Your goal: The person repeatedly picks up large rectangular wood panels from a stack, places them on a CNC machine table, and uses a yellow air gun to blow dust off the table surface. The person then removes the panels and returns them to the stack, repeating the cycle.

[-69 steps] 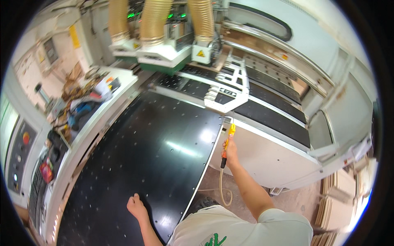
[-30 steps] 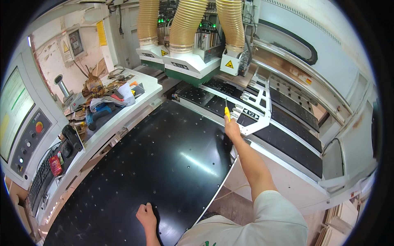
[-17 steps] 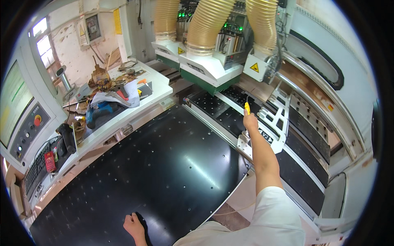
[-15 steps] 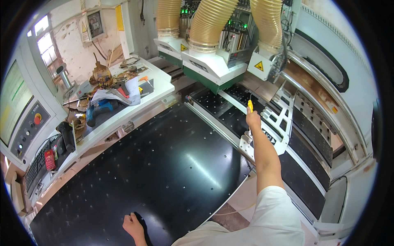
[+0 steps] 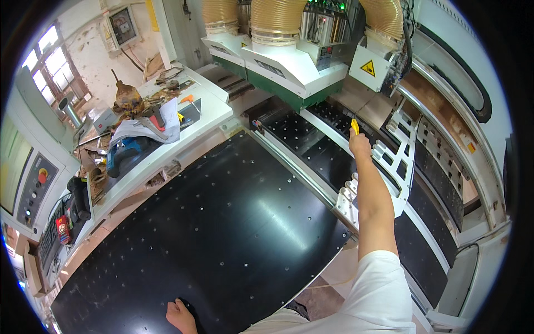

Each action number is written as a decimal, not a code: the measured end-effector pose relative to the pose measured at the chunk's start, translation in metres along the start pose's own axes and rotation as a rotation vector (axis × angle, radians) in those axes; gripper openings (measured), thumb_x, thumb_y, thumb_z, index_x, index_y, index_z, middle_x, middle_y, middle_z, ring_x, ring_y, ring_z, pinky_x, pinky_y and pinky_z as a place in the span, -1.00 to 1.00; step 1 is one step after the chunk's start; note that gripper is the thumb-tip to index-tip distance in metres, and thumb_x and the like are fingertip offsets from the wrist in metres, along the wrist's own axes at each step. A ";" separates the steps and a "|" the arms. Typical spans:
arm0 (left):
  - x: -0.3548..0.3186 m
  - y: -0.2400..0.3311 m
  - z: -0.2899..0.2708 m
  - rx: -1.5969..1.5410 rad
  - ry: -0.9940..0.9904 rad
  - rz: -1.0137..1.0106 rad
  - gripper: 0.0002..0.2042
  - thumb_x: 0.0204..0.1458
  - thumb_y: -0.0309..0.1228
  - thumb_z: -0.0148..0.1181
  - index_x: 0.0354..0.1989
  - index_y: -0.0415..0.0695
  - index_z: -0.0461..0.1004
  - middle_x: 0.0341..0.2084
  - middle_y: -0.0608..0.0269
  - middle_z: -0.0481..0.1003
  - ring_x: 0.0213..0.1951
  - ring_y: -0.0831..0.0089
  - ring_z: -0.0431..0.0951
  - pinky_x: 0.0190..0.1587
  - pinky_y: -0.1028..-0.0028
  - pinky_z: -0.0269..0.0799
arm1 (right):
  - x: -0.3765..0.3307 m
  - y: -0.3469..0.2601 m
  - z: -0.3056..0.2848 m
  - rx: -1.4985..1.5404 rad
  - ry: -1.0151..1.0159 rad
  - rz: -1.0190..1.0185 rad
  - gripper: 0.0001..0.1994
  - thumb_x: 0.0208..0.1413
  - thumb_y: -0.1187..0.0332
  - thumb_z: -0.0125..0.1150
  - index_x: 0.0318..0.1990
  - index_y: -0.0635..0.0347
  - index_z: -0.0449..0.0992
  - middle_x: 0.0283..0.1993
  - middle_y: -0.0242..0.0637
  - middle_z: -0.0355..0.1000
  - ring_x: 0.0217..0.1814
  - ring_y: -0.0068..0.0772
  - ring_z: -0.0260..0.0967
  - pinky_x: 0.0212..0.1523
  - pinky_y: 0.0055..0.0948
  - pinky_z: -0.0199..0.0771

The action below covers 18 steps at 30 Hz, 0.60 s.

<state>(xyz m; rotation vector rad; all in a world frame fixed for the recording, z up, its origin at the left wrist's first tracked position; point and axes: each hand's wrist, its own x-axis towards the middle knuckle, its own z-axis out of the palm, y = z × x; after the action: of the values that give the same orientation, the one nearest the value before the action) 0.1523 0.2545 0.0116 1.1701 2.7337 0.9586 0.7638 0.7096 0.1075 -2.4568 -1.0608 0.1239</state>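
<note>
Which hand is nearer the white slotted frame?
Right. The right hand, gripping a yellow tool, appears just left of the white slotted frame; the left hand is farther off, at the near part of the black tabletop.

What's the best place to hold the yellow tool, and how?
Probably hold the yellow tool by its near end, coming from the person's side. The right hand wraps around that part, hiding its exact shape. The slim far end sticks out past the fist and points away, so fingers are best kept behind it.
</note>
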 end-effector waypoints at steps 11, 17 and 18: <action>0.023 0.096 -0.060 -0.412 -0.093 0.084 -0.70 0.13 -0.44 0.08 -0.65 -0.21 0.28 -0.66 0.19 0.39 -0.62 0.39 0.32 -0.52 0.40 0.22 | 0.011 0.005 0.004 -0.015 0.019 0.013 -0.30 0.27 -0.21 -0.16 0.05 0.40 0.44 0.08 0.20 0.45 0.17 0.17 0.40 0.17 -0.03 0.37; 0.024 0.265 -0.248 -1.097 -0.268 0.283 -0.71 0.09 -0.21 0.14 -0.40 -0.12 0.21 -0.45 0.17 0.31 -0.61 0.41 0.23 -0.53 0.37 0.28 | 0.008 0.005 -0.002 -0.039 0.006 -0.002 -0.25 0.27 -0.23 -0.22 0.08 0.43 0.42 0.09 0.18 0.46 0.19 0.15 0.40 0.18 -0.04 0.36; 0.005 0.289 -0.286 -0.986 -0.323 -0.041 -0.67 0.04 -0.26 0.21 -0.46 -0.10 0.15 -0.60 0.22 0.19 -0.62 0.40 0.20 -0.56 0.39 0.27 | 0.008 0.006 -0.004 -0.047 0.012 -0.006 -0.25 0.28 -0.23 -0.23 0.08 0.44 0.42 0.09 0.18 0.46 0.19 0.14 0.40 0.18 -0.04 0.36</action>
<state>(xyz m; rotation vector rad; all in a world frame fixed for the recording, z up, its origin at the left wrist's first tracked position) 0.2666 0.2593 0.4020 0.9216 1.6281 1.6270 0.7748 0.7102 0.1094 -2.4925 -1.0775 0.0829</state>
